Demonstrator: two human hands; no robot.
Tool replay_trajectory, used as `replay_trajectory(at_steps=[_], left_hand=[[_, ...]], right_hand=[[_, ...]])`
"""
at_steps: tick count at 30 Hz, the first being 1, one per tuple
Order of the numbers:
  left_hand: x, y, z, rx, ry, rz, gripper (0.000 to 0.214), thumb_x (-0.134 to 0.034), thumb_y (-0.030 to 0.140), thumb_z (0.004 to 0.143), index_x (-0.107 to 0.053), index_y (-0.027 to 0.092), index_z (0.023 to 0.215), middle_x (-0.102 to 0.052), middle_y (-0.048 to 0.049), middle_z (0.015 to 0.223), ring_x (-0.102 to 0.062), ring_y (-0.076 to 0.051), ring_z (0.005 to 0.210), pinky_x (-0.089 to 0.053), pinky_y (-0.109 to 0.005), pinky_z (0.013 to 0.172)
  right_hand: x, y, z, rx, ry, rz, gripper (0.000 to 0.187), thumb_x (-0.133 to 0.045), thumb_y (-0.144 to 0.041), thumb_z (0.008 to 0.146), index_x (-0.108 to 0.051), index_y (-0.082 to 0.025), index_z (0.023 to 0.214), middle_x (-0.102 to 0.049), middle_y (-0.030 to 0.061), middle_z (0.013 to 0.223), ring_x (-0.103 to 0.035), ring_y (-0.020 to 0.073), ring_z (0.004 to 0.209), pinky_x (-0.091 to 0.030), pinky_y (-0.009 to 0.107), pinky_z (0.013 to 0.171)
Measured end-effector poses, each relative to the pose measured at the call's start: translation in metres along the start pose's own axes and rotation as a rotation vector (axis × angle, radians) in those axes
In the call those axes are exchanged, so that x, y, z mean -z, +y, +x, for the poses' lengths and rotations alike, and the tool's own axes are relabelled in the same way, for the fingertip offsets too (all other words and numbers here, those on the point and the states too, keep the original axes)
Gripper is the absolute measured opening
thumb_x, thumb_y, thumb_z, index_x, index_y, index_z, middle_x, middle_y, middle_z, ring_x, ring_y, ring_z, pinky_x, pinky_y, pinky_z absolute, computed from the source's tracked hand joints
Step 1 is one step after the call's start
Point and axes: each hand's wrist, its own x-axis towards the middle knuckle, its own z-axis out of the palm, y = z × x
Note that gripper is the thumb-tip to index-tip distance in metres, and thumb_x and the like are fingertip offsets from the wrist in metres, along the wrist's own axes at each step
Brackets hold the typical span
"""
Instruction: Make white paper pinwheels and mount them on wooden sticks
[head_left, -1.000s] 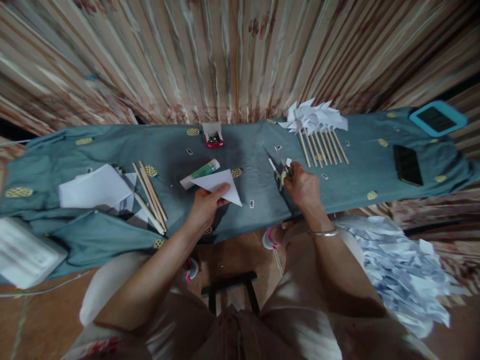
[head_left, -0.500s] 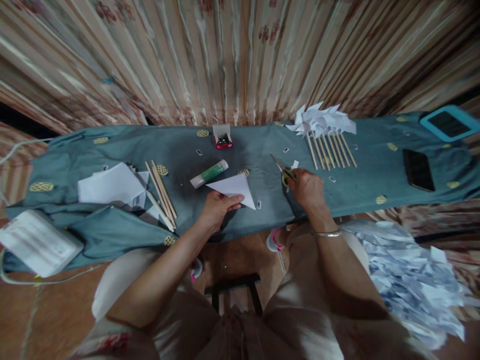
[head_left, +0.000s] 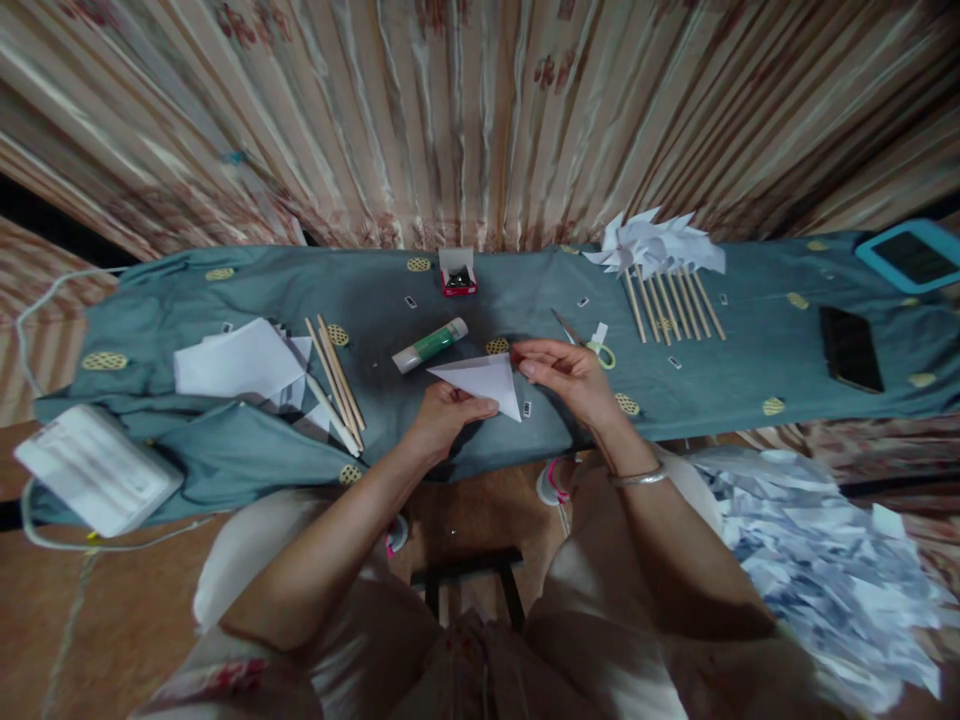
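My left hand (head_left: 444,420) pinches a folded white paper triangle (head_left: 484,380) between thumb and fingers, just above the table's front. Close to the triangle's right upper corner is my right hand (head_left: 562,378), fingers stretched toward the paper with nothing plainly held; whether the fingertips touch it I cannot tell. Beyond my right hand lie scissors (head_left: 602,352) with pale green handles, partly hidden by the hand, and a small white scrap (head_left: 600,333) beside them. A green and white glue stick (head_left: 430,346) rests behind the triangle.
At left are wooden sticks (head_left: 335,373), white paper sheets (head_left: 236,365) and a white box-shaped device (head_left: 97,470). A small red box (head_left: 458,280) stands at the back. Paper pinwheels (head_left: 656,243) on sticks, a phone (head_left: 851,348) and a blue-framed tablet (head_left: 911,252) lie right. Paper pieces (head_left: 817,560) heap below.
My right hand has let go of the scissors, leaving them on the table, and has moved left to the paper triangle. My left hand still holds the triangle. The view has shifted slightly.
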Motion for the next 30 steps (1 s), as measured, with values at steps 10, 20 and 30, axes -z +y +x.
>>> replay_trajectory(at_steps=[10, 20, 30], left_hand=[[0.006, 0.004, 0.000, -0.025, 0.034, -0.021, 0.053, -0.092, 0.019, 0.042, -0.069, 0.017, 0.090, -0.074, 0.0003, 0.079, -0.066, -0.014, 0.073, -0.055, -0.027, 0.072], [0.019, -0.004, 0.011, -0.289, 0.179, 0.194, 0.085, -0.089, 0.023, 0.052, -0.054, 0.024, 0.130, -0.065, -0.0078, 0.125, -0.065, -0.023, 0.108, -0.054, -0.037, 0.093], [0.020, 0.006, 0.005, -0.709, -0.057, 1.033, 0.061, -0.072, 0.020, 0.076, -0.058, 0.023, 0.135, -0.061, -0.0115, 0.141, -0.048, -0.031, 0.136, -0.030, -0.049, 0.117]], right_hand=[[-0.011, 0.010, 0.008, 0.000, 0.060, 0.006, 0.033, -0.088, -0.044, 0.056, -0.073, -0.022, 0.077, -0.074, -0.0026, 0.070, -0.063, 0.0115, 0.060, -0.052, 0.025, 0.059], [-0.001, 0.027, 0.017, -0.132, 0.086, -0.023, 0.039, -0.089, -0.038, 0.051, -0.070, -0.019, 0.080, -0.068, -0.0038, 0.063, -0.059, 0.0102, 0.055, -0.049, 0.024, 0.052], [0.001, 0.033, 0.015, -0.115, 0.041, -0.103, 0.036, -0.084, -0.037, 0.056, -0.068, -0.021, 0.084, -0.065, -0.0060, 0.058, -0.056, 0.0100, 0.050, -0.046, 0.025, 0.052]])
